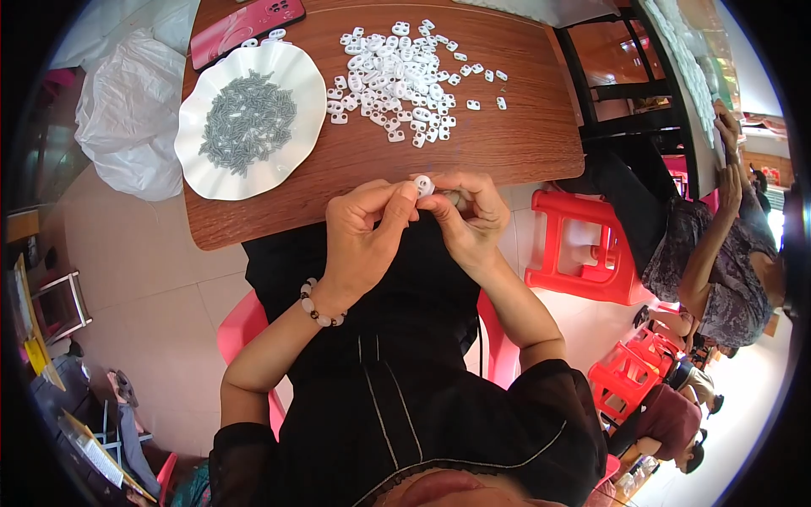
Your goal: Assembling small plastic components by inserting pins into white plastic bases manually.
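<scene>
Just off the table's front edge, my two hands meet around a small white plastic piece with round holes. My left hand pinches it from the left between thumb and forefinger. From the other side, the thumb and fingers of my right hand close on the same piece. Whether a smaller part is also between the fingers, I cannot tell. Beyond my hands lies a heap of similar white two-holed pieces. A scalloped white plate to the left bears a pile of small grey cylindrical pins.
The brown wooden table ends right by my hands. A pink phone lies behind the plate. A white plastic bag hangs at the table's left. To the right stand a red stool and a black frame; other people sit beyond.
</scene>
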The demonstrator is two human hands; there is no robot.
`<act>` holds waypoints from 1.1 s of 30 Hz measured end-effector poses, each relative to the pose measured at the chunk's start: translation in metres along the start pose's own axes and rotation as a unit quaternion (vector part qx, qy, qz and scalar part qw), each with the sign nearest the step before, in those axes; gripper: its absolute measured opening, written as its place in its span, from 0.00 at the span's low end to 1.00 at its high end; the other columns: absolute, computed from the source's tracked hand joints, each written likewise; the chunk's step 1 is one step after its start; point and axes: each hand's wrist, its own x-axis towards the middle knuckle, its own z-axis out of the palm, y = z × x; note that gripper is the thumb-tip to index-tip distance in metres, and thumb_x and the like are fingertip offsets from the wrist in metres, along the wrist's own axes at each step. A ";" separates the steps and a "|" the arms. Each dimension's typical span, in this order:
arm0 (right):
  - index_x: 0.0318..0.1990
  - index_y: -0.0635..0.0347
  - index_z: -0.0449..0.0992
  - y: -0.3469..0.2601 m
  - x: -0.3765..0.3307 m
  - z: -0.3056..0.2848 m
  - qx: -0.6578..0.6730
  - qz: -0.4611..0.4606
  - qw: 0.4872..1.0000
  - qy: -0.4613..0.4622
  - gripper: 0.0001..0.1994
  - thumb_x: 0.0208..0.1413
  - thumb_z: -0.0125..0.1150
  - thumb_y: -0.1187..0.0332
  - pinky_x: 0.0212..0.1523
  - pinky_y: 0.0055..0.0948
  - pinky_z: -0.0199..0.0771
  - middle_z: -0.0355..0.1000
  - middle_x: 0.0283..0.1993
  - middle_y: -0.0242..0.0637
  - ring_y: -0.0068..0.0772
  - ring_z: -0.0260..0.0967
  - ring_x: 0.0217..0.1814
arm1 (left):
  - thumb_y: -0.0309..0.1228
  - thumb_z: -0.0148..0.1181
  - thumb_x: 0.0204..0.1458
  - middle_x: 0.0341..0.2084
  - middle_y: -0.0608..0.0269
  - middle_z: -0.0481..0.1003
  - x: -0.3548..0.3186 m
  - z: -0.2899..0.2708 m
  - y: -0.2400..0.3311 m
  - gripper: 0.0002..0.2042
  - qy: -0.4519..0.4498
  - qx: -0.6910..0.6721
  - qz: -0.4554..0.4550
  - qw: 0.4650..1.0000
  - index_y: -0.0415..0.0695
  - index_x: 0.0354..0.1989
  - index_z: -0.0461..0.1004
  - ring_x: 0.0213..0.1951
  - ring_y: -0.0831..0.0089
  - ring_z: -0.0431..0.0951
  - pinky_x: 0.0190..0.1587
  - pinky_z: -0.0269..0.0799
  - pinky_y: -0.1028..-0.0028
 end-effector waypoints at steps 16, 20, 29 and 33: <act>0.44 0.67 0.69 0.002 0.006 -0.003 0.153 0.084 0.984 -0.031 0.12 0.55 0.61 0.72 0.39 0.19 0.72 0.74 0.46 0.44 0.22 0.71 0.41 | 0.28 0.55 0.57 0.19 0.67 0.72 0.001 -0.001 -0.002 0.10 0.006 -0.021 0.010 1.000 0.33 0.33 0.78 0.22 0.86 0.67 0.24 0.62 0.83; 0.52 0.68 0.67 -0.001 0.013 0.000 0.175 0.111 0.975 -0.075 0.21 0.60 0.55 0.59 0.49 0.27 0.71 0.72 0.50 0.46 0.28 0.70 0.50 | 0.29 0.56 0.57 0.19 0.66 0.73 0.000 -0.004 -0.004 0.10 -0.011 -0.010 0.004 1.000 0.33 0.32 0.78 0.22 0.85 0.69 0.24 0.62 0.83; 0.53 0.67 0.69 0.003 0.013 -0.007 0.182 0.134 0.965 -0.135 0.21 0.63 0.50 0.57 0.50 0.28 0.70 0.72 0.50 0.44 0.30 0.70 0.50 | 0.29 0.58 0.56 0.20 0.65 0.75 0.000 -0.002 -0.005 0.09 0.001 -0.010 0.019 1.000 0.34 0.32 0.78 0.22 0.84 0.71 0.24 0.63 0.83; 0.51 0.67 0.70 0.001 0.012 -0.006 0.191 0.151 0.964 -0.104 0.18 0.63 0.50 0.60 0.47 0.26 0.72 0.73 0.49 0.44 0.27 0.71 0.46 | 0.28 0.59 0.55 0.20 0.64 0.75 0.001 -0.003 -0.005 0.08 -0.003 0.006 0.040 0.999 0.35 0.33 0.79 0.23 0.83 0.71 0.25 0.64 0.82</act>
